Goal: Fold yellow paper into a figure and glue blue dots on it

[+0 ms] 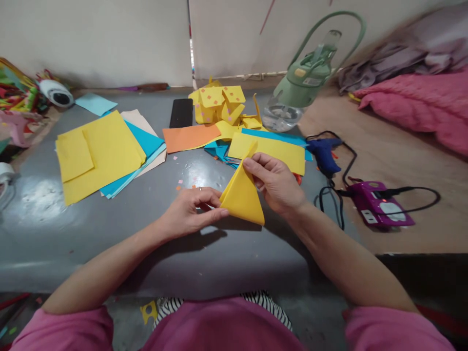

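Note:
A yellow paper folded into a triangle [243,195] is held just above the grey table [109,243]. My left hand [192,212] pinches its lower left corner, thumb and fingers closed on the edge. My right hand [276,183] grips the upper right side, fingers curled over the top point. Both hands are closed on the same sheet.
A stack of yellow, blue and cream sheets [102,153] lies at left. Behind are an orange sheet [190,136], yellow boxes with pink dots [219,102], a black phone [182,113] and a green bottle [303,78]. A blue glue gun [325,153] and purple power strip [378,204] sit right.

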Tool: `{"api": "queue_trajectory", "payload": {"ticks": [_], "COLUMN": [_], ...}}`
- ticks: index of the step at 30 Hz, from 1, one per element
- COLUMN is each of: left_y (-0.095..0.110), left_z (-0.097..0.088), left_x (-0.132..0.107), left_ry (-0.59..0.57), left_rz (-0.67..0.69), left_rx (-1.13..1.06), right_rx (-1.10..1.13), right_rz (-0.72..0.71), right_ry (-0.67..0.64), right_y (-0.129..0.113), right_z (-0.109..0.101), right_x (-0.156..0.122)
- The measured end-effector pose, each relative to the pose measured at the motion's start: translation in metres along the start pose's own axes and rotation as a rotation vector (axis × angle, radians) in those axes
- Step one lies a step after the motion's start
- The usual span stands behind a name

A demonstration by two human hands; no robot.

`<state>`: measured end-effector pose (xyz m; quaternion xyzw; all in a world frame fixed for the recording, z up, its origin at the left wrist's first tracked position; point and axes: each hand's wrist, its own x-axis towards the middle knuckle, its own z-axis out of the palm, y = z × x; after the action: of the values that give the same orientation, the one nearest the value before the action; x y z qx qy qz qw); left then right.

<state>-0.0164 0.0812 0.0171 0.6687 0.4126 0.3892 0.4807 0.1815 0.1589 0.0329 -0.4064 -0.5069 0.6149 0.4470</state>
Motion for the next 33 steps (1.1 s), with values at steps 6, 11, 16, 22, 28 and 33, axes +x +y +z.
{"api": "queue_trajectory", "payload": {"ticks": [6, 11, 16, 22, 28, 33], "left_y": [-0.006, 0.000, 0.004, 0.002, 0.001, 0.002], "left_z": [0.003, 0.003, 0.003, 0.004, 0.005, 0.006], "left_x": [0.000, 0.004, 0.005, 0.002, 0.000, 0.002], "left_ry": [0.118, 0.095, 0.089, 0.062, 0.085, 0.088], "left_rz": [-0.195, -0.277, -0.296, -0.318, -0.233, -0.236], "left_rx": [-0.233, -0.288, -0.160, -0.105, -0.036, -0.079], "right_rx": [-0.023, -0.110, -0.109, -0.090, -0.141, -0.146], "right_rz": [-0.094, -0.128, -0.121, -0.104, -0.115, -0.108], "right_ry": [0.045, -0.045, -0.110, -0.132, -0.114, -0.131], "right_y": [0.003, 0.005, 0.005, 0.008, 0.005, 0.003], "right_z": [-0.001, 0.008, 0.012, 0.012, 0.012, 0.012], "right_x": [0.001, -0.010, -0.017, -0.015, -0.016, -0.017]}}
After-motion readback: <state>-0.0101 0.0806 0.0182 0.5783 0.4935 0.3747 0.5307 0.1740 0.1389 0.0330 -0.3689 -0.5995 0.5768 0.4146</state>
